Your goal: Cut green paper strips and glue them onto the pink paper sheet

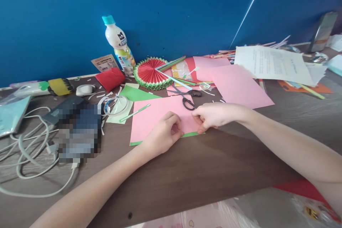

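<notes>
A pink sheet [152,123] lies on the dark wooden table, with a green strip [190,134] along its near edge. My left hand [164,131] rests on the sheet, fingers curled and fingertips pressed at the green edge. At the sheet's right corner, my right hand [210,115] has thumb and finger pinched on the green-edged paper. Black-handled scissors [189,104] lie just beyond, touching the sheet's far right part. A thin green-and-white strip [135,113] crosses the sheet's left side.
Behind stand a bottle [119,42] and a red-and-green pleated paper fan [152,73]. Another pink sheet [240,87] and a printed page [272,65] lie right. Tape [116,105], white cables [24,149] and a black case [65,108] are left.
</notes>
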Demonstrator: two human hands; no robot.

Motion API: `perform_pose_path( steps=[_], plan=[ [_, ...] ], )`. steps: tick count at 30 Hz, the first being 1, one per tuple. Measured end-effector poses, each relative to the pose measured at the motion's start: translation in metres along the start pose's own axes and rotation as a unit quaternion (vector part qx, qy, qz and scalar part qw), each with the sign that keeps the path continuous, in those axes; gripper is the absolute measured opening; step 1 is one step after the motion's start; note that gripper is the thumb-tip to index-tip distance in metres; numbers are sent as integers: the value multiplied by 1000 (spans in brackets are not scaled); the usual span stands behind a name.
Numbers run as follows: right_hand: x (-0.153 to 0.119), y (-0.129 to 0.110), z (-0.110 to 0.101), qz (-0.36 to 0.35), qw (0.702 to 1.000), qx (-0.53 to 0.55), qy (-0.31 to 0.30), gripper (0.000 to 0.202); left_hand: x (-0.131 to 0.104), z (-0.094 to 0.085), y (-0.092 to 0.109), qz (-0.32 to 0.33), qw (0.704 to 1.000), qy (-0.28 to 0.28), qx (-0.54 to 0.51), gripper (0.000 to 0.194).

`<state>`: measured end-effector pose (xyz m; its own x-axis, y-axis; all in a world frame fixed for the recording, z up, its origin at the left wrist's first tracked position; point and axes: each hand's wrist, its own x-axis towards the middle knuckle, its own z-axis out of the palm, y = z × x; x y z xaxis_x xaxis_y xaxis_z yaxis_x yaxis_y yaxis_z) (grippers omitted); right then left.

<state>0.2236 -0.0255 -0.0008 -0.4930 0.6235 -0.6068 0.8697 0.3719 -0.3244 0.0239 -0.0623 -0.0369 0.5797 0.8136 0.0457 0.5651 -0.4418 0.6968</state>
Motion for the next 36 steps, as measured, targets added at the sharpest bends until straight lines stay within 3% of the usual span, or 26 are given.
perform_pose_path(
  steps=[4, 8, 12, 22, 27, 30, 33, 36],
  plan=[
    [0, 4, -1, 39, 998, -41, 10, 35, -4, 1, -4, 105, 992, -21, 66, 20],
    [2, 7, -1, 29, 999, -41, 12, 35, -7, 0, -6, 208, 959, -82, 173, 35],
    [3, 5, -2, 22, 999, -35, 22, 35, -9, -5, -7, 217, 948, -103, 210, 40],
    [4, 8, -4, 30, 998, -29, 54, 36, -7, -12, -12, 189, 967, -125, 117, 48],
    [5, 11, -6, 20, 998, -21, 51, 38, -5, -17, -9, 145, 985, -86, 44, 39],
    [2, 8, -9, 22, 999, -14, 38, 37, 0, -29, -12, 80, 997, -13, 18, 27],
    [-3, 5, -12, 25, 999, 4, 38, 35, 5, -47, -24, -48, 987, 102, 112, 20],
    [-5, 2, -12, 9, 997, 30, 66, 34, 8, -61, -41, -143, 946, 121, 265, 18]
  ],
)
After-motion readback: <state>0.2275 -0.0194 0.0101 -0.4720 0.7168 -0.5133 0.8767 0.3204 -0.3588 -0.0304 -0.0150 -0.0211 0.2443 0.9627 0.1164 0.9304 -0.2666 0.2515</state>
